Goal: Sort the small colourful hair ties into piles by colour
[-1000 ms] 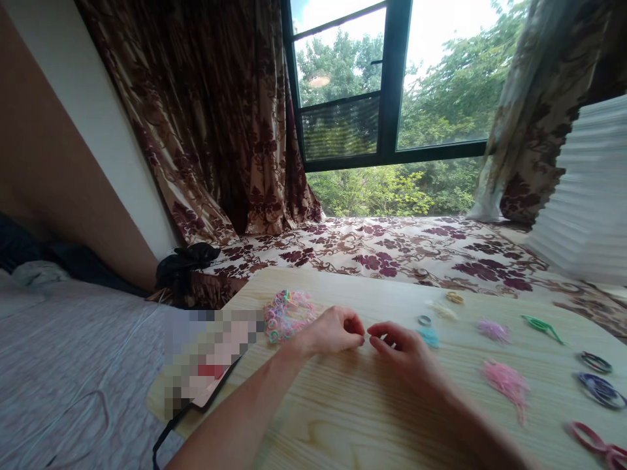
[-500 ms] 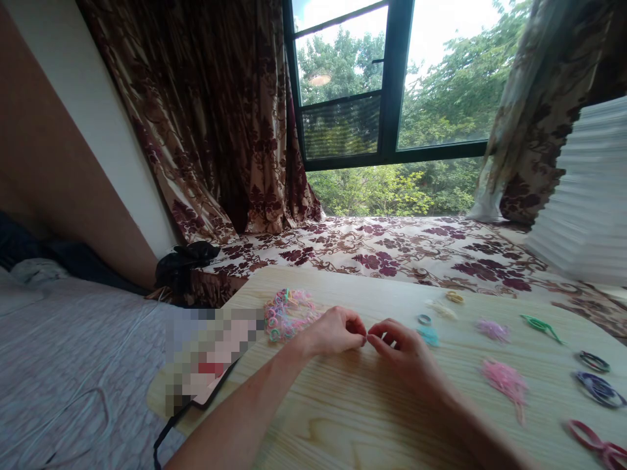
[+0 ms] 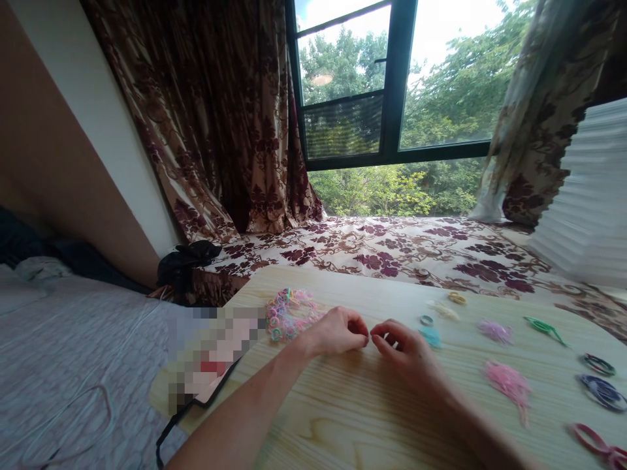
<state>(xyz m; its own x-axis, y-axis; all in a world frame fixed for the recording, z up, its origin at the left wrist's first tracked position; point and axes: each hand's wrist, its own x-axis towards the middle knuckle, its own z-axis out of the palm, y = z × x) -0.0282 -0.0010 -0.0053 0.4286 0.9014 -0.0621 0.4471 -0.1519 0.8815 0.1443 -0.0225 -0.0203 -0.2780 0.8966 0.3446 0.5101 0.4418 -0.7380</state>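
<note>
Over the middle of the wooden table (image 3: 323,418), my left hand (image 3: 340,331) is pinched closed, thumb against forefinger. My right hand (image 3: 399,343) faces it with its fingertips also pinched, a small gap apart from the left. Whatever the fingertips hold is too small to make out. Just beyond my left hand lies a heap of mixed coloured elastic bands (image 3: 289,316). Beside my right hand are a small turquoise pile (image 3: 430,337) and a grey-blue ring (image 3: 426,320).
On the right lie a pink pile (image 3: 507,385), a lilac pile (image 3: 494,331), a yellow band (image 3: 457,297), a green band (image 3: 545,328), a dark blue hair tie (image 3: 602,391) and a red one (image 3: 600,444). A blurred-out phone-like object (image 3: 220,365) is at the left edge.
The fingertips of my two hands, nearly touching before, are now slightly further apart. The view has shifted a little; the piles are unchanged.
</note>
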